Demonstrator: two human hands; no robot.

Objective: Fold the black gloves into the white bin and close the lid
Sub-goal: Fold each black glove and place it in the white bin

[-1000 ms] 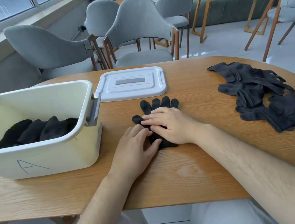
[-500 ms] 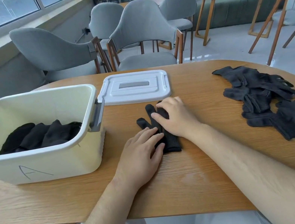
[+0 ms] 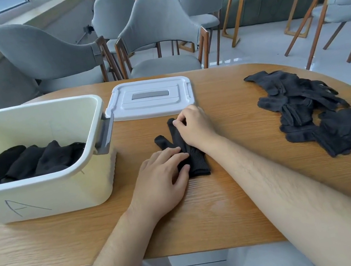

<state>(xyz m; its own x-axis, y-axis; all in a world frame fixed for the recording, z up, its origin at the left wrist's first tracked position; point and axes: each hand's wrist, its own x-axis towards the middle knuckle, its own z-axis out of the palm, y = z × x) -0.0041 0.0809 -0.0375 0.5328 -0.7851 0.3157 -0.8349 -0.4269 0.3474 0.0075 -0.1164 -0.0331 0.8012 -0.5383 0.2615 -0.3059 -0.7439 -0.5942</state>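
Folding is in hand on one black glove (image 3: 196, 163), which lies lengthways on the wooden table (image 3: 241, 203) between the white bin (image 3: 68, 194) and the loose pile of gloves (image 3: 306, 107). The left hand (image 3: 164, 179) lies flat, straight fingers pressing the cuff end down. The right hand (image 3: 194, 124) has curled fingers and pinches the glove's finger end, just in front of the lid (image 3: 153, 104). To do this well, I judge the left hand should pin the cuff so the knit does not slide, while the right brings the finger end over towards the cuff in one pass, edges lined up and the stray thumb tucked in, to match the folded gloves (image 3: 29, 162) lying in the bin. The right hand covers most of the glove's fingers, so I cannot tell whether one glove or a stacked pair is being folded. The pile's count is unclear, and the bin's near wall hides its floor
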